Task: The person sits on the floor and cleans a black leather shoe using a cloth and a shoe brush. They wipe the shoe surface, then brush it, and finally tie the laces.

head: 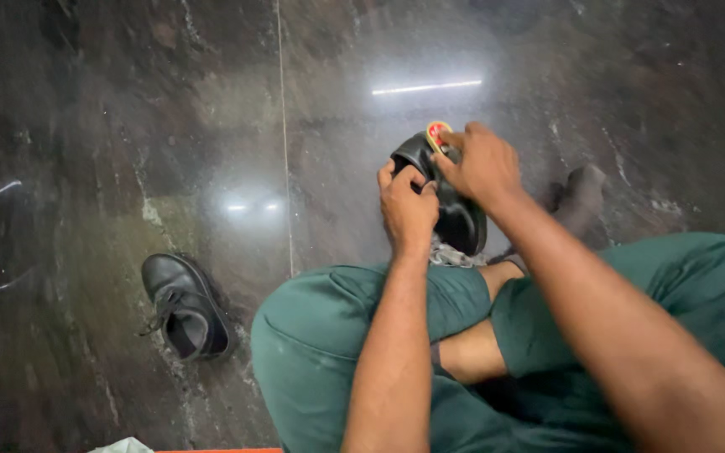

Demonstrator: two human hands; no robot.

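Note:
I sit cross-legged on a dark polished stone floor. My left hand grips a black leather shoe by its side, holding it above my knees. My right hand rests on top of the same shoe and holds a small round tin with a red and yellow lid against it. A second black lace-up shoe lies on the floor to my left, apart from both hands.
My legs in green trousers fill the lower middle and right. A dark grey cloth or sock lies on the floor behind the held shoe. A pale scrap shows at the bottom edge.

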